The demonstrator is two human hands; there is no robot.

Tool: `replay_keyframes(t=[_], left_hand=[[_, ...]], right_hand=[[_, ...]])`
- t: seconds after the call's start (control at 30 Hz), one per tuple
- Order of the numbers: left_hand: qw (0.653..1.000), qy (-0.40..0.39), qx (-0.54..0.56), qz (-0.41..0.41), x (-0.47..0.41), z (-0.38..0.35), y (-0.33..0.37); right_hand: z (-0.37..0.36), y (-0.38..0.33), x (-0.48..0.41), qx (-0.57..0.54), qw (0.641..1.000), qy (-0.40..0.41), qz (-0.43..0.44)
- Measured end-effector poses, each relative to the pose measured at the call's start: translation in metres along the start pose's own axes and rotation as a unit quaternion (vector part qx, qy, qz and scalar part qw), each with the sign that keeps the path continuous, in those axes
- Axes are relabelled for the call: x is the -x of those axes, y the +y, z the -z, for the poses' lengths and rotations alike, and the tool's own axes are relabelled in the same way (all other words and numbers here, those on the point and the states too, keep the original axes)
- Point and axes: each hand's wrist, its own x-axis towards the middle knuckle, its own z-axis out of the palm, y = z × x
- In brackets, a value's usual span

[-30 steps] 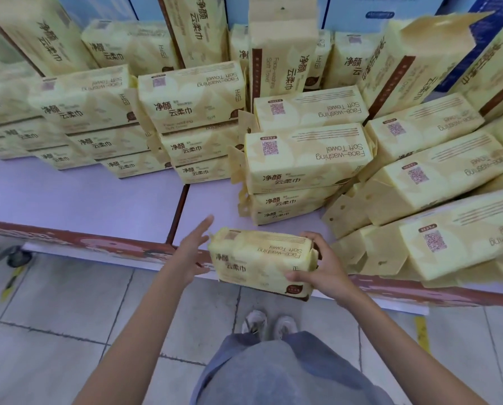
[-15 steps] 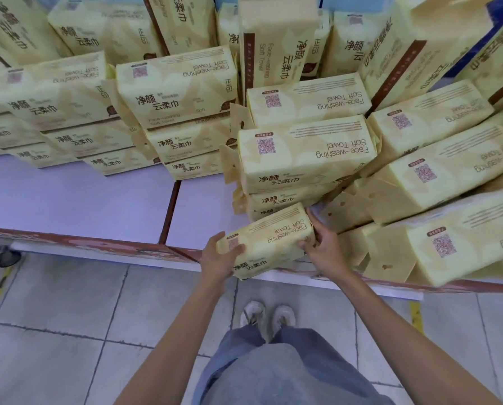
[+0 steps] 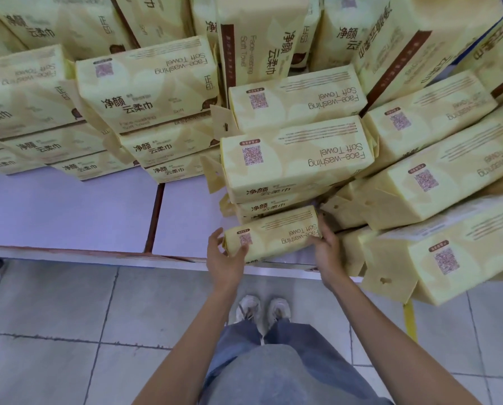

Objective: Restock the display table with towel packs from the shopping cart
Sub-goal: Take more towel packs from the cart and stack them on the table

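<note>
At table's front edge: towel pack (image 3: 273, 235) lies between both hands, against the foot of a stack of packs (image 3: 295, 162).
Left hand (image 3: 225, 260): fingers cupped on the pack's left end.
Right hand (image 3: 327, 248): fingers pressed along its right end.
Display table (image 3: 69, 211): bare lilac top left of the pack.

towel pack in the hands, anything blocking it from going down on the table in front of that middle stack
Nothing visible does. The towel pack, held at its ends by the left hand and right hand, sits at the display table front edge, against the base of the middle stack.
</note>
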Motion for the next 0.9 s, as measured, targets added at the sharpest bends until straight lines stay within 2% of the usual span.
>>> replay_keyframes(t=[0.07,0.13,0.2,0.3,0.4,0.63,0.8,0.9], left_hand=[[0.992,0.012,0.101,0.079,0.002,-0.004,-0.002],[0.979,0.004,0.159,0.13,0.0,-0.007,-0.001],[0.974,-0.017,0.171,0.146,-0.002,-0.011,0.002],[0.962,-0.03,0.198,0.184,-0.003,-0.019,0.009],[0.952,-0.042,0.22,0.208,0.001,-0.028,0.016],[0.962,-0.051,0.176,0.201,-0.002,-0.032,0.016],[0.987,-0.1,-0.001,0.123,-0.007,-0.015,0.011],[0.982,-0.134,-0.088,0.103,-0.004,0.012,0.008]], right_hand=[[-0.004,0.003,-0.001,-0.009,0.998,0.051,-0.022],[-0.013,0.003,-0.003,-0.019,0.996,0.081,-0.04],[-0.023,0.002,-0.009,-0.07,0.985,0.12,-0.103],[-0.033,-0.007,-0.019,-0.231,0.932,0.146,-0.24],[-0.03,-0.008,-0.03,-0.247,0.919,0.17,-0.257],[-0.031,-0.006,-0.029,-0.194,0.928,0.189,-0.254],[-0.033,-0.017,-0.02,-0.196,0.929,0.155,-0.272],[-0.029,-0.018,0.0,-0.15,0.941,0.076,-0.295]])
